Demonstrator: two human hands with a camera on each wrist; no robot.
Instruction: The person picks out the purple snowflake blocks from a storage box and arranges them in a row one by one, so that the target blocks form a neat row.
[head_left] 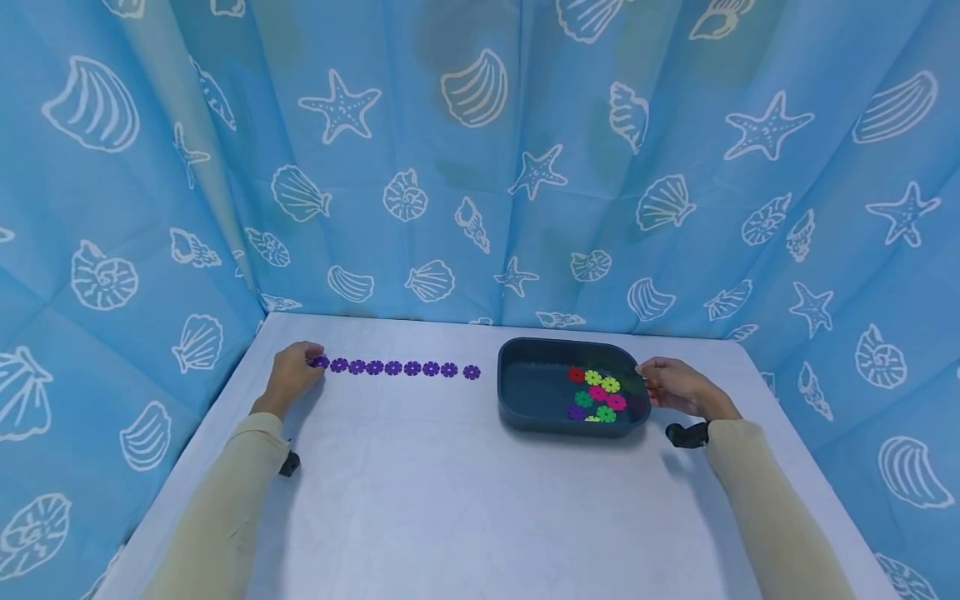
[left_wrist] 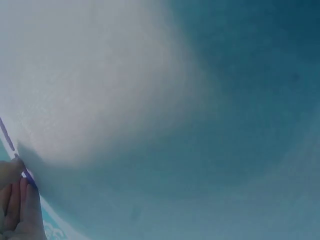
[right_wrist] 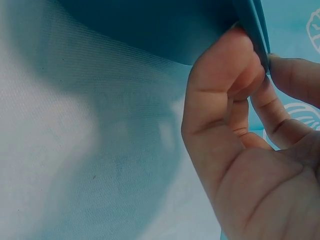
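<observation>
Purple flower-shaped discs [head_left: 393, 367] form a sideways row on the table's left half, with a wider gap before the rightmost disc [head_left: 471, 372]. At the row's left end, my left hand [head_left: 292, 375] pinches a purple disc [head_left: 320, 362]; in the left wrist view, thumb and fingers meet on that disc [left_wrist: 31, 179] near the left edge. My right hand [head_left: 678, 387] grips the right end of a dark blue-grey tray [head_left: 540, 423]. Up close, the thumb and curled fingers [right_wrist: 215, 95] of that hand hold the tray's rim and wall.
Inside the tray, toward its right side, lie red [head_left: 575, 374], yellow [head_left: 611, 385], pink [head_left: 617, 402], green [head_left: 606, 413] and purple discs. A white cloth covers the table [head_left: 450, 500]. Blue shell-print curtains [head_left: 420, 150] stand behind it and at both sides.
</observation>
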